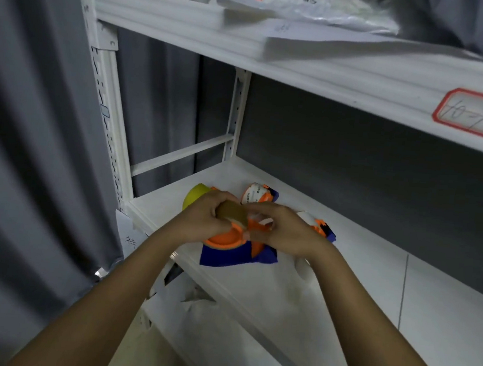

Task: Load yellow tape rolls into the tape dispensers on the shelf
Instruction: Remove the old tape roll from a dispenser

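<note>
On the white shelf (299, 278) lies an orange and blue tape dispenser (234, 248) under both hands. My left hand (206, 216) grips a yellowish-brown tape roll (232, 212) held against the dispenser's orange hub. My right hand (285, 230) pinches the dispenser's upper part next to the roll. A second dispenser (258, 196) with a white label lies behind the hands. A third dispenser (322, 226) peeks out right of my right hand. A loose yellow tape roll (193, 197) stands at the far left of the shelf.
The upper shelf (303, 60) carries papers and plastic bags, and a red-framed label (474, 112) is stuck on its front edge. A grey curtain (28, 135) hangs at the left. White bags lie on the level below, and the floor is tiled at the right.
</note>
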`<action>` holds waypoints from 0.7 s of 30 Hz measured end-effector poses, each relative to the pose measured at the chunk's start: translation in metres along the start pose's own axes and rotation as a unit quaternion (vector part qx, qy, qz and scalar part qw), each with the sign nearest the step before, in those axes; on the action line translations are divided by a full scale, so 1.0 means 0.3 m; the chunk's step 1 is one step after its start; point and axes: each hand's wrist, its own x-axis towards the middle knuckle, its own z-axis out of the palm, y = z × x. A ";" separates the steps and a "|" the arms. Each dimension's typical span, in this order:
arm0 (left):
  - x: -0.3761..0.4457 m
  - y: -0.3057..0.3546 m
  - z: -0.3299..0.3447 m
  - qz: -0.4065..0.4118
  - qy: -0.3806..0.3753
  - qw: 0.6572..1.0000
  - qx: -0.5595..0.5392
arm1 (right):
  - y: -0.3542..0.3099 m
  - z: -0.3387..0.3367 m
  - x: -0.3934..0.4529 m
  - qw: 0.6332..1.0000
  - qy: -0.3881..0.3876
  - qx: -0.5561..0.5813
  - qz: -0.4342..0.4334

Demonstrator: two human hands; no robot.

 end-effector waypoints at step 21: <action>0.029 -0.088 0.043 -0.023 0.167 0.983 -0.070 | 0.031 0.139 -0.008 0.973 0.118 0.197 0.013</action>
